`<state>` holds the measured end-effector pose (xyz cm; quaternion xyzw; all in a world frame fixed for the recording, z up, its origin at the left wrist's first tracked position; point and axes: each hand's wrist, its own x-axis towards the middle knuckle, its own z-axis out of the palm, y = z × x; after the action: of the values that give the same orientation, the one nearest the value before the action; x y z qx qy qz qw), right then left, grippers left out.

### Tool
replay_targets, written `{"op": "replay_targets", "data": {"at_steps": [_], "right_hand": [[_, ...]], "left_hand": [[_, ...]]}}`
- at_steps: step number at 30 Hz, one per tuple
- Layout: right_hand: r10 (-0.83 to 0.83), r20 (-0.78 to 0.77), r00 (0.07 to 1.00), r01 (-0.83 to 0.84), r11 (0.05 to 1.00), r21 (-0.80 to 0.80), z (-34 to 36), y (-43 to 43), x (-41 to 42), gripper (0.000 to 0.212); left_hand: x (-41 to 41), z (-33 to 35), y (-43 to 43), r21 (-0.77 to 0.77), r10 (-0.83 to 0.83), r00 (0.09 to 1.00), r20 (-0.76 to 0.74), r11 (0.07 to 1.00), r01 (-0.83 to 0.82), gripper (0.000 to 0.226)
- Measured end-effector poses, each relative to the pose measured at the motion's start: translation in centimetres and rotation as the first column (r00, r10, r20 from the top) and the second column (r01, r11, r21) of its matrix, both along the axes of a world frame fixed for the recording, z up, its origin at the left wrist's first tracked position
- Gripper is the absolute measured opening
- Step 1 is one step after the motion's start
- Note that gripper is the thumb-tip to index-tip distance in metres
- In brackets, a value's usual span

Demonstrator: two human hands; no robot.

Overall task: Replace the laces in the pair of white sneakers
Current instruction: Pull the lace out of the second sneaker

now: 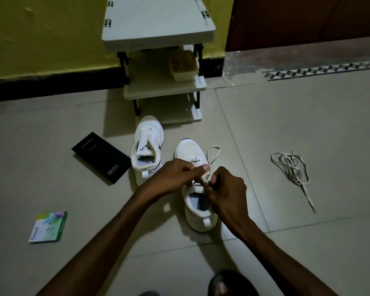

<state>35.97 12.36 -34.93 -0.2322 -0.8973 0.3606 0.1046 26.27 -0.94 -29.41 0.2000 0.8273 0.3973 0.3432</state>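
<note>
Item: white sneaker (pixel 198 218), mid-floor, flat lace (pixel 213 153) partly threaded.
Your left hand (pixel 175 176) and right hand (pixel 224 189) each pinch the lace over the tongue; judged soft, limp, light, so grip near its stiff tip.

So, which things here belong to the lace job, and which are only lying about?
Job: sneaker being laced; lace pinched by left hand and right hand; unlaced sneaker; loose laces on the floor.
Lying about: black box; green packet; shelf rack; tub.

Dim room: yellow wall (pixel 41 39), grey tiled floor (pixel 308 124), white shelf rack (pixel 158 28), perhaps a brown door (pixel 308 22)
</note>
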Motion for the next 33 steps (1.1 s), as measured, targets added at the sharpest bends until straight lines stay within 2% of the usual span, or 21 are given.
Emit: {"op": "replay_targets", "data": {"at_steps": [3, 5, 6, 7, 8, 9, 10, 11, 12, 14, 16, 17, 19, 21, 23, 24, 26, 28, 30, 32, 33], "right_hand": [[-0.004, -0.007, 1.0, 0.004, 1.0, 0.012, -0.2, -0.2, -0.3, 0.026], [-0.002, -0.035, 0.999, 0.004, 1.0, 0.031, -0.4, -0.4, -0.2, 0.027], [-0.009, -0.048, 0.999, 0.011, 1.0, 0.027, -0.4, -0.3, 0.0, 0.027], [-0.019, -0.064, 0.998, 0.019, 1.0, 0.004, -0.5, -0.4, 0.1, 0.025], [-0.032, -0.08, 0.996, 0.03, 0.999, -0.025, -0.6, -0.4, 0.3, 0.024], [-0.044, -0.092, 0.995, 0.039, 0.998, -0.05, -0.6, -0.3, 0.5, 0.024], [-0.052, -0.093, 0.994, 0.046, 0.997, -0.066, -0.7, -0.4, 0.5, 0.024], [-0.053, -0.086, 0.995, 0.046, 0.996, -0.075, -0.7, -0.5, 0.5, 0.025], [-0.042, -0.078, 0.996, 0.036, 0.996, -0.079, -0.7, -0.8, 0.4, 0.024], [-0.008, -0.065, 0.998, 0.003, 0.997, -0.071, -0.7, -1.8, 0.2, 0.023], [0.01, -0.045, 0.999, -0.012, 0.999, -0.036, -0.7, -2.5, 0.1, 0.025], [0.012, -0.041, 0.999, -0.013, 1.0, -0.015, -0.7, -2.7, 0.1, 0.027], [0.02, -0.045, 0.999, -0.02, 1.0, -0.002, -0.7, -2.5, 0.1, 0.027], [0.005, -0.056, 0.998, -0.005, 1.0, -0.012, -0.5, -1.9, 0.2, 0.027], [-0.037, -0.088, 0.995, 0.033, 0.998, -0.049, -0.4, -1.1, 0.4, 0.027], [-0.046, -0.091, 0.995, 0.042, 0.998, -0.047, -0.3, -0.8, 0.5, 0.026], [-0.06, -0.06, 0.996, 0.059, 0.998, -0.021, -0.3, -0.6, 0.7, 0.024], [-0.071, -0.064, 0.995, 0.069, 0.997, -0.03, -0.2, -0.6, 0.8, 0.023], [-0.071, -0.068, 0.995, 0.069, 0.997, -0.026, 0.1, -0.9, 0.8, 0.025], [-0.057, -0.065, 0.996, 0.056, 0.998, -0.015, 0.0, -1.3, 0.7, 0.027], [-0.053, -0.065, 0.996, 0.052, 0.999, -0.015, -0.1, -1.4, 0.6, 0.027]], "left_hand": [[-0.4, 0.3, 1.2, -0.46, -0.425, 0.856, -0.294, 0.848, 0.263, 0.042], [-0.1, 0.8, 2.1, -0.504, -0.472, 0.789, -0.393, 0.828, 0.244, 0.029], [0.0, 0.7, 2.3, -0.36, -0.331, 0.869, -0.368, 0.912, 0.194, 0.023], [0.0, 0.6, 2.4, -0.169, -0.13, 0.966, -0.222, 0.981, 0.093, 0.022], [-0.2, 0.5, 2.3, 0.064, 0.11, 0.989, 0.097, 0.991, -0.117, 0.022], [-0.2, 0.6, 1.9, 0.235, 0.246, 0.87, 0.427, 0.899, -0.369, 0.021], [-0.4, 0.3, 1.4, 0.268, 0.297, 0.695, 0.655, 0.768, -0.581, 0.02], [-0.7, -0.2, 0.8, 0.253, 0.294, 0.615, 0.732, 0.721, -0.645, 0.023], [-1.2, -0.7, 0.1, 0.225, 0.305, 0.667, 0.68, 0.778, -0.586, 0.028], [-1.9, -1.0, -0.8, 0.1, 0.193, 0.901, 0.388, 0.963, -0.249, 0.037], [-2.2, -0.7, -0.8, -0.061, -0.054, 0.983, 0.174, 0.996, 0.065, 0.037], [-2.3, -0.5, -0.5, -0.057, -0.121, 0.987, 0.11, 0.99, 0.128, 0.037], [-1.8, 0.0, 0.3, 0.14, -0.073, 0.994, 0.076, 0.988, 0.062, 0.038], [-1.7, 0.5, -0.2, 0.45, 0.09, 0.933, 0.347, 0.857, -0.25, 0.036], [-1.4, 1.0, -1.5, 0.565, -0.032, 0.748, 0.663, 0.677, -0.472, 0.034], [-1.2, 1.3, -2.2, 0.532, -0.056, 0.736, 0.675, 0.728, -0.432, 0.034], [-1.0, 2.4, -2.8, 0.296, -0.098, 0.899, 0.427, 0.954, -0.037, 0.037], [-1.1, 4.1, -1.8, 0.161, -0.202, 0.971, 0.13, 0.97, 0.181, 0.039], [-0.9, 5.4, -1.0, 0.397, -0.089, 0.995, 0.041, 0.916, 0.066, 0.04], [-0.9, 5.5, -1.0, 0.642, 0.052, 0.952, 0.3, 0.727, -0.242, 0.039], [-0.6, 5.4, -1.2, 0.669, 0.028, 0.895, 0.445, 0.654, -0.353, 0.037]]}}
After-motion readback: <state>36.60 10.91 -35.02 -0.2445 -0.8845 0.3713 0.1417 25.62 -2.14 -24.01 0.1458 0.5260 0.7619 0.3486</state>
